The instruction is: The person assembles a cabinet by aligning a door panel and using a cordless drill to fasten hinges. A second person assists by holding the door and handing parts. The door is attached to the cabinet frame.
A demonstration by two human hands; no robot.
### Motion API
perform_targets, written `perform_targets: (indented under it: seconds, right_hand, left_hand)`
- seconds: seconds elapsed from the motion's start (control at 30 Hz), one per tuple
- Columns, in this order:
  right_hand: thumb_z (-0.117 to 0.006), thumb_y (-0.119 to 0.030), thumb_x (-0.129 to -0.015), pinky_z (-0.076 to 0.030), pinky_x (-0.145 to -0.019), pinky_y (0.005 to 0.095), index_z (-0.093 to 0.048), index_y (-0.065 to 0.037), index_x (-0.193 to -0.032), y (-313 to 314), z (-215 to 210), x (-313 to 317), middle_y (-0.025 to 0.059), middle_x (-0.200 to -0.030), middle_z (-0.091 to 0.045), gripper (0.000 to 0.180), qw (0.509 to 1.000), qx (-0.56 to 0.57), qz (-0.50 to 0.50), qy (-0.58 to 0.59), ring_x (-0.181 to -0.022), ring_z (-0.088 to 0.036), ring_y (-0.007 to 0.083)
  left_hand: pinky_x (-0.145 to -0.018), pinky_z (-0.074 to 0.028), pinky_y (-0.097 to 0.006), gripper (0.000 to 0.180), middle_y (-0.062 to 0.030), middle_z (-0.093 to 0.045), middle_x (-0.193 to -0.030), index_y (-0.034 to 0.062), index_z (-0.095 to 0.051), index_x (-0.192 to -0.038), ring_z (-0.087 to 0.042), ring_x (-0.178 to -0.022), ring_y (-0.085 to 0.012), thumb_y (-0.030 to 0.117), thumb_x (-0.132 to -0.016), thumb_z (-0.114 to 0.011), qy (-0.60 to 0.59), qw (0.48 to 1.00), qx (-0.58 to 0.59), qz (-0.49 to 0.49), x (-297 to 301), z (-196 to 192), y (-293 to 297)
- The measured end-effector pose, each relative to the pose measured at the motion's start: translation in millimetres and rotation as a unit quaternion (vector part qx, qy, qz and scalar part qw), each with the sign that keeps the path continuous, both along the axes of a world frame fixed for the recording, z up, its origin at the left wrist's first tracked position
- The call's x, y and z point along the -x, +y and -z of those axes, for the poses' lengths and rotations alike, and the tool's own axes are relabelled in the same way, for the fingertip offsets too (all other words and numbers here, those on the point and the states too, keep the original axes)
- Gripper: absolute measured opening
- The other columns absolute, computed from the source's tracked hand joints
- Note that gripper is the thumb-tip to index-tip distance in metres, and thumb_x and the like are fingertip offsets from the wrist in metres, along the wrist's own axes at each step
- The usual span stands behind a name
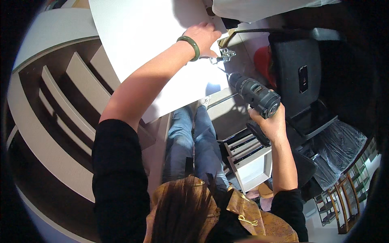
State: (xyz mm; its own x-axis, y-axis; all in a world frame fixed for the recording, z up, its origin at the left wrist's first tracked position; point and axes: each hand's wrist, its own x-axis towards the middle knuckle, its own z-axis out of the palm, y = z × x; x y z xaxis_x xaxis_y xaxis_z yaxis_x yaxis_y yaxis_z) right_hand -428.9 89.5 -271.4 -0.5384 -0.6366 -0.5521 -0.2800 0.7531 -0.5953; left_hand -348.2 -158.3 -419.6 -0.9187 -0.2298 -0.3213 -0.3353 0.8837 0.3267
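A cordless drill (255, 95) is in my right hand (273, 123), its grip wrapped by my fingers. The bit points up and left toward a metal cabinet hinge (223, 56) at the right edge of a white panel (162, 87). From this view I cannot tell whether the bit touches the hinge. My left hand (204, 38) rests on the panel beside the hinge, thumb apart from the fingers and pointing toward it. A dark green bangle (191, 45) circles that wrist. Part of the left fingertips is hidden near the panel's edge.
At the left stands a pale cabinet frame (52, 162) with several upright boards (87, 77) inside. A black chair (296, 69) with a phone (303, 79) on it is at the right. Below the drill sits a white drawer-like box (253, 172). Plastic wrapping (340, 143) lies farther right.
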Motion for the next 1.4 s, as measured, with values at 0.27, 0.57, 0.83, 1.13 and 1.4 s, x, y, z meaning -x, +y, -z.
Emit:
perform_targets:
  seconds: [0.27, 0.57, 0.83, 1.13, 1.4]
  right_hand:
    - [-0.070, -0.006, -0.069, -0.051, -0.079, 0.0347, -0.059, -0.002, -0.098, -6, 3, 2, 0.0129, -0.087, -0.068, 0.031, 1.000, -0.017, -0.002, -0.012, -0.084, -0.067, 0.0244]
    - [-0.069, -0.005, -0.067, -0.052, -0.081, 0.0341, -0.061, -0.002, -0.099, -14, 4, 5, 0.0142, -0.091, -0.069, 0.034, 1.000, -0.024, 0.003, -0.017, -0.087, -0.068, 0.0247]
    - [-0.073, -0.007, -0.066, -0.052, -0.074, 0.0392, -0.057, -0.003, -0.099, -26, 1, 14, 0.0209, -0.085, -0.067, 0.036, 0.997, -0.014, -0.068, 0.031, -0.088, -0.067, 0.0391]
    - [-0.074, -0.006, -0.066, -0.051, -0.076, 0.0314, -0.057, -0.002, -0.094, -8, -23, 11, 0.0103, -0.086, -0.067, 0.032, 0.993, 0.087, 0.077, -0.002, -0.080, -0.066, 0.0179]
    - [-0.074, -0.008, -0.068, -0.050, -0.077, 0.0309, -0.058, -0.004, -0.096, -2, -16, 8, 0.0053, -0.088, -0.065, 0.032, 0.979, 0.129, 0.145, -0.062, -0.080, -0.062, 0.0140]
  left_hand:
    - [-0.092, -0.049, -0.040, 0.058, -0.0121, -0.061, -0.110, 0.0130, -0.061, -0.116, -0.056, -0.109, -0.0303, 0.039, -0.069, -0.081, 0.025, 0.999, -0.021, -0.010, -1, 5, 1]
    - [-0.090, -0.049, -0.040, 0.054, -0.0122, -0.061, -0.108, 0.0105, -0.064, -0.110, -0.058, -0.106, -0.0304, 0.039, -0.068, -0.082, 0.048, 0.999, -0.016, 0.001, -3, 10, 0]
    - [-0.089, -0.047, -0.041, 0.051, -0.0147, -0.059, -0.103, 0.0084, -0.062, -0.108, -0.056, -0.105, -0.0326, 0.034, -0.067, -0.081, 0.055, 0.997, -0.047, 0.001, -4, 10, -4]
    - [-0.097, -0.051, -0.033, 0.026, -0.0181, -0.059, -0.114, -0.0064, -0.052, -0.119, -0.060, -0.107, -0.0244, -0.005, -0.093, -0.048, 0.181, 0.457, -0.747, -0.448, -19, 15, 0]
    - [-0.102, -0.047, -0.040, 0.029, -0.0191, -0.057, -0.124, -0.0035, -0.052, -0.120, -0.056, -0.118, -0.0317, -0.003, -0.091, -0.055, 0.239, 0.289, -0.807, -0.456, -21, 17, 35]
